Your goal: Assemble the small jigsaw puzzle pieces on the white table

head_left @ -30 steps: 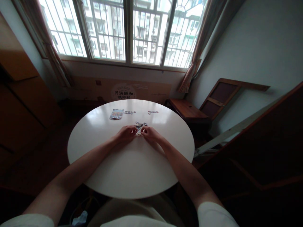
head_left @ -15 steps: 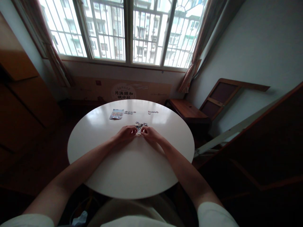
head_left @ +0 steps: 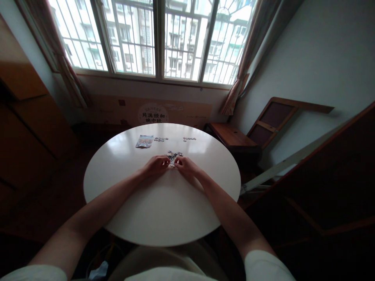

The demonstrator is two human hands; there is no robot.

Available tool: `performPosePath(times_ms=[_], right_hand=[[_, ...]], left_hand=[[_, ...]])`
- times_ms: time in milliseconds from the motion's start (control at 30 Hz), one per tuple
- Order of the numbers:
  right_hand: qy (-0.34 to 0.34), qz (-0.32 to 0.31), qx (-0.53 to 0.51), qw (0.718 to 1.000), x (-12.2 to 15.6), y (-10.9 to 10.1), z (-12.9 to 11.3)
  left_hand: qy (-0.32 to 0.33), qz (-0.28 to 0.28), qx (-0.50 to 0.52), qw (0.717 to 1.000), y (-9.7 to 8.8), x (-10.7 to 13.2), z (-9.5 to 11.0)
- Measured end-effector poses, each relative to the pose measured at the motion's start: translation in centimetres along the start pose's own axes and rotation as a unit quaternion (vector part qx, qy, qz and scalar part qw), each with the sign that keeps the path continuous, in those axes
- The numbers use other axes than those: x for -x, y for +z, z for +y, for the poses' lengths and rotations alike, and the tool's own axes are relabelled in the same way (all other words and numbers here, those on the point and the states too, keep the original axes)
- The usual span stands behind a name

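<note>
The heap [head_left: 175, 155] of small jigsaw pieces lies on the bench [head_left: 164, 210], between the two grips and just beyond them, dark pieces on its far side and paler ones nearest the fingertips. The left grip [head_left: 158, 163] is curled at the heap's left edge, the right grip [head_left: 184, 164] at its right edge, fingers bent inward on both. I cannot tell whether either pinches a piece or merely touches the heap; the pieces are too small and the fingertips partly hide them.

Two smaller lots lie apart from the heap. The left set [head_left: 161, 139] is beyond the left grip, in short rows close to the packet [head_left: 144, 141], which lies flat beyond that grip and to its left. The right set [head_left: 190, 139] is beyond the right grip, mostly one row with a piece nearer at its left end.

As I judge it, the work is only partly along: some pieces look set out in the two sets, while the heap between the grips seems the larger share left to deal with. Whether any pieces in the sets are joined, or only lie close together, is too small to tell.
</note>
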State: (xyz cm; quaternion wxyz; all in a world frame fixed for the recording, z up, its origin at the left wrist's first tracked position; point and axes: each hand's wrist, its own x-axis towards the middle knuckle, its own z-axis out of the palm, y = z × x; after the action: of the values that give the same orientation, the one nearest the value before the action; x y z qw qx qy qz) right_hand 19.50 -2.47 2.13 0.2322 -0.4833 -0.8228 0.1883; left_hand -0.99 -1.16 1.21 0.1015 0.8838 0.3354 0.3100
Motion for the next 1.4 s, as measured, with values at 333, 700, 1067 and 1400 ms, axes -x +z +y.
performPosePath(times_ms=[333, 700, 1067, 1400], right_hand=[[-0.001, -0.002, -0.003, 1.000, 0.16, -0.16, -0.27], [-0.009, 0.004, -0.005, 1.000, 0.15, -0.05, -0.10], [-0.008, 0.000, 0.003, 1.000, 0.19, -0.22, -0.21], [-0.011, 0.004, 0.002, 1.000, 0.16, -0.06, -0.06]], left_hand=[[0.001, -0.003, 0.004, 1.000, -0.15, 0.09, 0.04], [0.000, -0.002, 0.000, 1.000, -0.35, 0.07, 0.33], [0.005, -0.005, -0.003, 1.000, -0.02, 0.08, -0.08], [0.004, -0.011, -0.012, 1.000, -0.33, -0.01, 0.19]])
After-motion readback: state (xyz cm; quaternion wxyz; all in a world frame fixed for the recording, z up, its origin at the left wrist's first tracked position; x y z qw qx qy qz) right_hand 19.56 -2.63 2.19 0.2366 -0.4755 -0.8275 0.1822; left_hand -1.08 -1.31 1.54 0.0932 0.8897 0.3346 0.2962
